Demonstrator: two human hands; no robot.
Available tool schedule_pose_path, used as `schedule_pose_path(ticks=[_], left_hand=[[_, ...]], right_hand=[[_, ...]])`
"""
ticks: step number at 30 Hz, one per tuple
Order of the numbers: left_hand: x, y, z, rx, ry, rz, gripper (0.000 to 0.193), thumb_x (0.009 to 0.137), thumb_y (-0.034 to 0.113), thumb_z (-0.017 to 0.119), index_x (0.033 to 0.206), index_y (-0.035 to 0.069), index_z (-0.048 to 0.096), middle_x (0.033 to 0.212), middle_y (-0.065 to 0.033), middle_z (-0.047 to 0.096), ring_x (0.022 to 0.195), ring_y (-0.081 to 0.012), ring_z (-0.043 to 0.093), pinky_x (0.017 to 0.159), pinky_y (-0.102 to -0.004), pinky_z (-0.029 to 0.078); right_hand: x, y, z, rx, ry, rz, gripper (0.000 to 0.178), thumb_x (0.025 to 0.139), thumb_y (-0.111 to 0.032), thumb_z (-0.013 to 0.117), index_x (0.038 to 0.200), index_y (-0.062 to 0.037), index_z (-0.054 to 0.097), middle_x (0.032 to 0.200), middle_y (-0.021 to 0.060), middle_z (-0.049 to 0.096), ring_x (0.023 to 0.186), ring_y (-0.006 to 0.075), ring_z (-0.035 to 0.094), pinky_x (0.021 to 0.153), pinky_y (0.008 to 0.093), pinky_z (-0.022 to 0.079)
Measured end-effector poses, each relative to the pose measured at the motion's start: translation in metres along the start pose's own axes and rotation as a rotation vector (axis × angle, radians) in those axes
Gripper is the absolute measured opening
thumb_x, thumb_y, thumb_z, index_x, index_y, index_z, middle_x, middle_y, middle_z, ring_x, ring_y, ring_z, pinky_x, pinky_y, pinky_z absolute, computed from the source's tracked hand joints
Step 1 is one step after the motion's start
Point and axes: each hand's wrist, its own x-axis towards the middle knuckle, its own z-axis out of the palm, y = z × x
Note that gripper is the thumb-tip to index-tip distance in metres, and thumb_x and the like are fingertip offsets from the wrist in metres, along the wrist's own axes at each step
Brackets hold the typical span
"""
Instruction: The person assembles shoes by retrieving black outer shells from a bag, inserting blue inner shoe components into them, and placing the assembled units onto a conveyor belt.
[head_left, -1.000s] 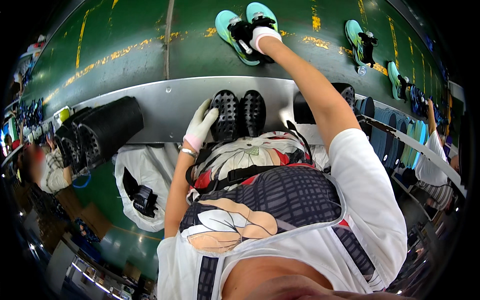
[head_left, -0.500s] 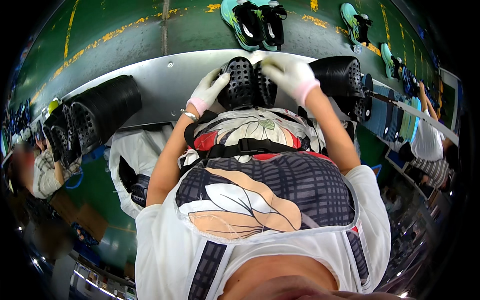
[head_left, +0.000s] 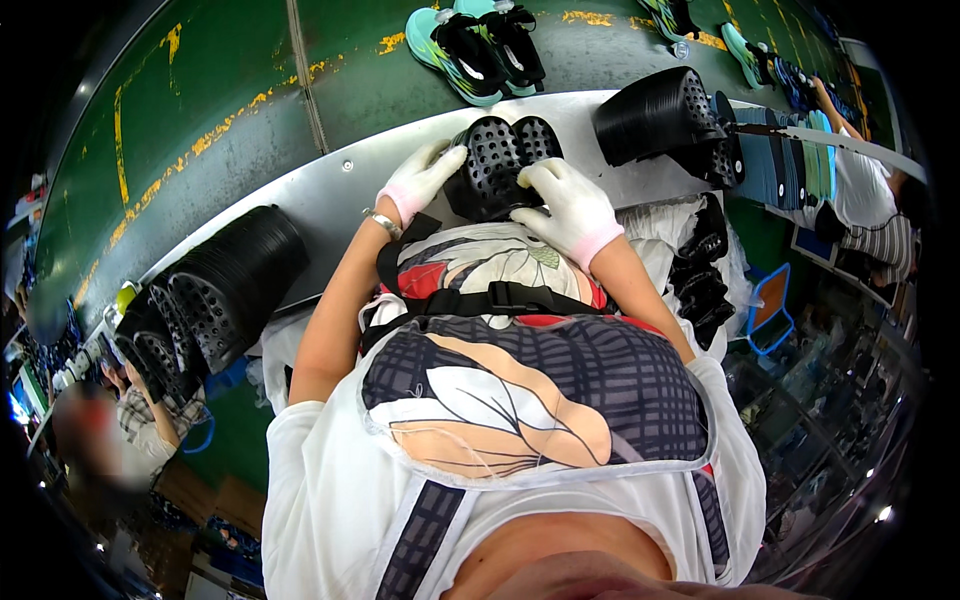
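Note:
Two black plastic shoe inserts full of round holes stand side by side at the table's near edge, against my apron. My left hand (head_left: 425, 175), in a white glove with a pink cuff, grips the left insert (head_left: 492, 165), thumb over its top and fingers along its outer side. On the right insert (head_left: 540, 140), my gloved right hand (head_left: 572, 208) has its fingers curled at the near end. The lower part of that insert is hidden by the hand.
Nested stacks of black inserts lie on the metal table (head_left: 370, 140): a left stack (head_left: 240, 265) and a right stack (head_left: 650, 115). Blue-green sneakers (head_left: 475, 50) sit beyond it on the green surface. Flat blue insoles (head_left: 765, 165) stand at right. Other people work at both sides.
My right hand has come down from the far end of the right insert to its near end. My left hand stays on the left insert. The whole view has turned slightly.

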Motion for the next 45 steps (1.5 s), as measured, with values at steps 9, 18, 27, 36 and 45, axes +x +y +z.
schedule_pose_path(ticks=[9, 18, 27, 36, 45], left_hand=[[0.026, -0.002, -0.018, 0.000, 0.039, 0.060, 0.073, 0.085, 0.047, 0.052, 0.133, -0.007, 0.039, 0.125, -0.0271, 0.051, 0.118, -0.0315, 0.051, 0.099, -0.0321, 0.037], [0.026, -0.017, -0.015, -0.053, -0.007, 0.011, 0.070, 0.086, 0.045, 0.051, 0.134, -0.005, 0.039, 0.127, -0.0243, 0.052, 0.116, -0.0302, 0.052, 0.098, -0.0312, 0.038], [0.027, -0.031, -0.029, -0.086, 0.084, 0.036, 0.062, 0.090, 0.046, 0.049, 0.129, -0.003, 0.047, 0.124, -0.0176, 0.055, 0.111, -0.0241, 0.054, 0.091, -0.0306, 0.044], [0.004, 0.077, -0.034, -1.035, -0.246, 0.072, 0.053, 0.091, 0.046, 0.054, 0.123, 0.004, 0.049, 0.108, -0.0138, 0.060, 0.096, -0.0231, 0.061, 0.081, -0.0348, 0.051], [-0.008, 0.079, -0.017, -0.958, 0.040, 0.143, 0.042, 0.092, 0.040, 0.051, 0.115, 0.005, 0.049, 0.091, -0.0078, 0.061, 0.082, -0.0165, 0.061, 0.072, -0.0308, 0.053]], right_hand=[[-0.004, -0.013, 0.010, -0.025, 0.074, 0.045, 0.034, 0.066, -0.023, 0.075, 0.092, -0.0084, 0.058, 0.098, 0.0088, 0.057, 0.087, 0.0284, 0.059, 0.075, 0.0361, 0.049], [-0.010, -0.015, 0.002, 0.019, 0.077, 0.055, 0.030, 0.069, -0.020, 0.074, 0.092, -0.0069, 0.060, 0.098, 0.0089, 0.058, 0.087, 0.0257, 0.060, 0.076, 0.0337, 0.049], [-0.009, -0.009, -0.018, 0.438, 0.164, 0.230, 0.030, 0.070, -0.011, 0.074, 0.095, -0.0017, 0.060, 0.092, 0.0075, 0.059, 0.077, 0.0166, 0.062, 0.072, 0.0270, 0.050], [0.022, -0.029, -0.036, 0.580, 0.156, 0.004, 0.030, 0.070, -0.007, 0.073, 0.095, -0.0002, 0.058, 0.091, 0.0065, 0.057, 0.075, 0.0126, 0.056, 0.072, 0.0251, 0.049], [0.034, -0.043, -0.031, 0.576, 0.017, 0.126, 0.043, 0.078, -0.016, 0.067, 0.118, -0.0028, 0.055, 0.106, 0.0115, 0.060, 0.089, 0.0185, 0.060, 0.081, 0.0298, 0.049]])
